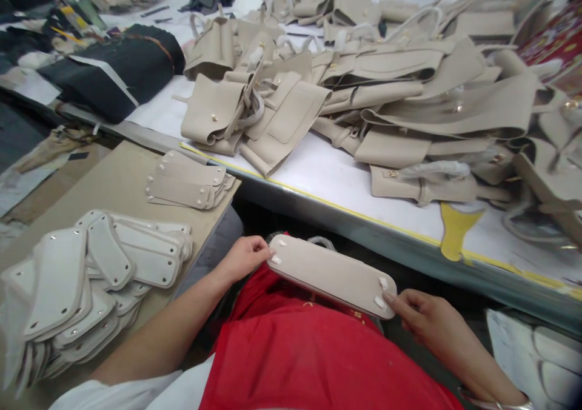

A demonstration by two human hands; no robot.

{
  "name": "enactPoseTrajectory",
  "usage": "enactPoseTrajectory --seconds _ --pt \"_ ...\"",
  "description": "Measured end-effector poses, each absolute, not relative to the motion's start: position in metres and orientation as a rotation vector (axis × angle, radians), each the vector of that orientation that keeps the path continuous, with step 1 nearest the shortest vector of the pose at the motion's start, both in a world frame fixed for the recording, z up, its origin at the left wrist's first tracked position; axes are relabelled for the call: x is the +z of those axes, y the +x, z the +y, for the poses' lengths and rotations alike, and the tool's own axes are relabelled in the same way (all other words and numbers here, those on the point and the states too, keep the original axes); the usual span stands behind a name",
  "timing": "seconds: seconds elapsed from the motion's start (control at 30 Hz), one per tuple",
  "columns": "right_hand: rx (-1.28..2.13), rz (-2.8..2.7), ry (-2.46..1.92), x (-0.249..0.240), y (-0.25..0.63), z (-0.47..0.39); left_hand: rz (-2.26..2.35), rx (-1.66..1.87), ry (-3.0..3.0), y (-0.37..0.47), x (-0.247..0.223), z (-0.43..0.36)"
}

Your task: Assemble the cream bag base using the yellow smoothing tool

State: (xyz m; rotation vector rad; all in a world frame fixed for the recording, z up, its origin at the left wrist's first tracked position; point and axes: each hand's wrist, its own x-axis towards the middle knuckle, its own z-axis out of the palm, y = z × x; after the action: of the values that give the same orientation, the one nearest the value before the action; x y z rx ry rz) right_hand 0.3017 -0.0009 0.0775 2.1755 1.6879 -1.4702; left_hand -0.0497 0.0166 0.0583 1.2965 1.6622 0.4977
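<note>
The long beige leather bag-base panel with rounded ends (331, 275) lies across the lap over red cloth, and looks stiff, light and best held by its ends. The left hand (243, 257) pinches one end, the right hand (421, 313) the other. Stacks of similar pale panels (91, 276) rest on the desk (122, 179) alongside.

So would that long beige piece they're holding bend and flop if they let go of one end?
Probably not much. The beige panel stays flat and straight between the left hand and right hand, held only at its ends, so it looks fairly stiff. It seems thin, so likely light. Being flat, it shouldn't roll.
</note>
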Motion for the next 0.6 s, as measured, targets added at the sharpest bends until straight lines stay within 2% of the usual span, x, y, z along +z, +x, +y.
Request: enactPoseTrajectory --seconds 0.43,0.6 --pt "-1.380 1.695 2.108 0.071 0.303 0.004 1.631 0.510 1.218 -0.053 0.053 0.023" --pt "-1.064 1.898 2.010 0.086 0.308 0.013 1.637 0.508 1.284 -0.054 0.053 0.024"
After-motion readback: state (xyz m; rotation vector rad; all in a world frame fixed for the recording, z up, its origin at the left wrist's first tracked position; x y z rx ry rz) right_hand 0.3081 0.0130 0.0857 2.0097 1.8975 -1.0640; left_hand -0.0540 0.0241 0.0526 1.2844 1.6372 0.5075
